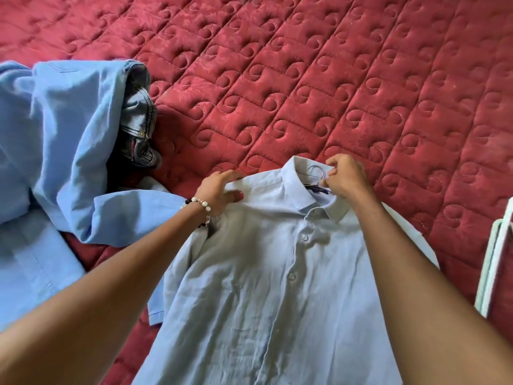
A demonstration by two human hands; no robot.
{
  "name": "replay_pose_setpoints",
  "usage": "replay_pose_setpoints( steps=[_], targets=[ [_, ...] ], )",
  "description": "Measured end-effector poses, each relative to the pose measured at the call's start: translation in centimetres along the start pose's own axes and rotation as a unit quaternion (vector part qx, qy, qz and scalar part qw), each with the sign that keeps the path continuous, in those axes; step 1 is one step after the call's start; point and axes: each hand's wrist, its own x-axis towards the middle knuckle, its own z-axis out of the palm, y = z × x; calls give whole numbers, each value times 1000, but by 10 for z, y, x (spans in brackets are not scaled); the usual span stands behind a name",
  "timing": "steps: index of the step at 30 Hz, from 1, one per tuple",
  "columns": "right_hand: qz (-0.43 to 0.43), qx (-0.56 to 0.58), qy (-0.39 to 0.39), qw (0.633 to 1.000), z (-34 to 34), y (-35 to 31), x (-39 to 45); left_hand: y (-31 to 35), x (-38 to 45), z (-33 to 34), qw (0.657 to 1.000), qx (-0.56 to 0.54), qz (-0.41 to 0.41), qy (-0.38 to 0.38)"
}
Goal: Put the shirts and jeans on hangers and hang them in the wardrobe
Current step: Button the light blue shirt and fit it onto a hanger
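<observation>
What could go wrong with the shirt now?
The hanger hook barely peeks out of the collar, pinched by the right hand, so it could slip back inside. The left hand bunches the pale shirt at one shoulder, so the shirt may hang crooked or creased.

Two hands: the left hand [219, 193] and the right hand [345, 176]. One bracelet [198, 202], on the left wrist. Two shirts: a pale shirt [277, 287] and a brighter blue shirt [69, 140]. One pair of jeans [140, 120], partly hidden. One wire hanger [315, 172] in the pale collar. One white frame [494, 262] at the right edge. One red quilt [305, 79].
</observation>
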Motion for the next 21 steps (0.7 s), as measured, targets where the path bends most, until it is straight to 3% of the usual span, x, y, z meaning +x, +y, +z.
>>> replay_pose_setpoints(
  steps=[2, 6, 9, 14, 18, 21],
  targets=[
    [-3, -48, -25, 999, 1, -2, -12, 0, -4, 1, 1000, 2, -14, 20],
    [43, -35, 23, 998, 11, -7, -22, 8, -11, 8, 995, 27, -72, 57],
    [84, 26, 30, 996, 13, -2, -21, 9, -12, 14, 993, 17, -91, 72],
    [103, 159, -29, 981, 15, 16, -7, 4, -12, 20, 991, -7, -100, 88],
    [52, 187, -23, 981, -1, 17, -13, 3, -18, 13, 996, -18, -50, 72],
    [-16, 168, 49, 984, -23, 19, -15, 0, -24, 2, 997, -9, -17, 74]
  ],
)
